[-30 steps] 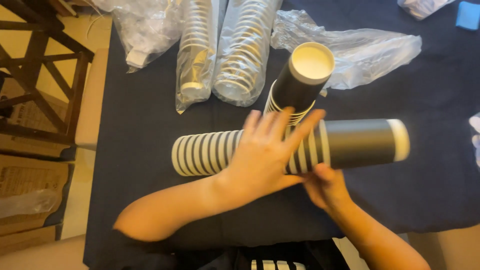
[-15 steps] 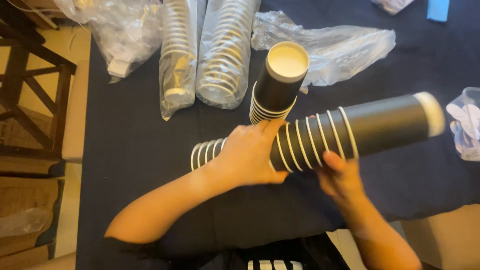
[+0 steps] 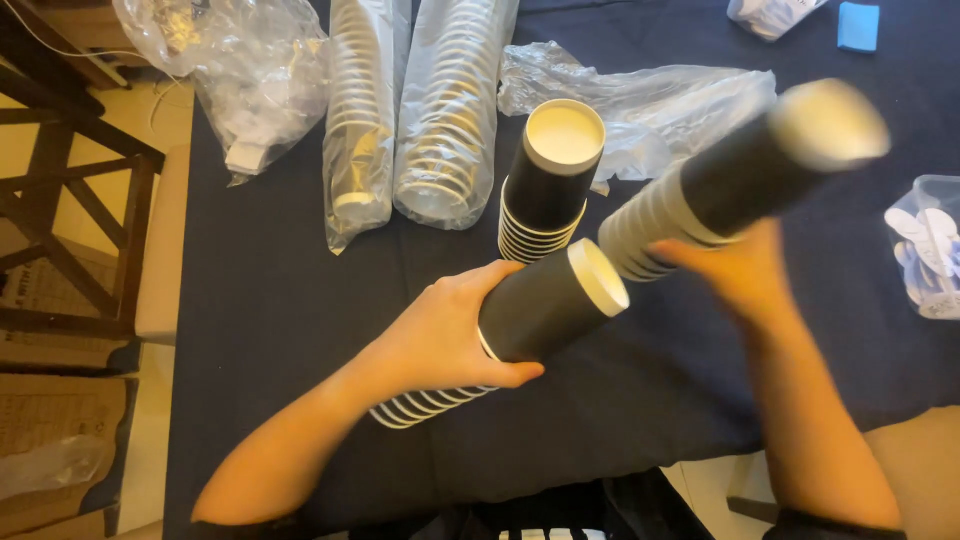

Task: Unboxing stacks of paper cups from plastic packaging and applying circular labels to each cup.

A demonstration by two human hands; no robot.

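Note:
My left hand [image 3: 450, 335] grips a short stack of black paper cups with white rims [image 3: 545, 305], lying at a slant just above the dark tablecloth [image 3: 280, 300]. A second, longer stack of the same cups [image 3: 740, 180] is in my right hand [image 3: 745, 275], tilted up to the right and blurred with motion. The two stacks are apart, with a small gap between them. Behind them a third stack of black cups [image 3: 550, 180] stands upside down on the table.
Two clear plastic sleeves full of cups [image 3: 445, 110] lie at the back, beside crumpled empty plastic wrap [image 3: 650, 100] and a plastic bag [image 3: 240, 70]. A clear container [image 3: 925, 250] sits at the right edge, a blue item [image 3: 858, 25] far right. A wooden chair [image 3: 70, 200] stands left.
The single long stack of cups has been pulled apart into two. My right hand has swung its part up and to the right; my left hand keeps the shorter part.

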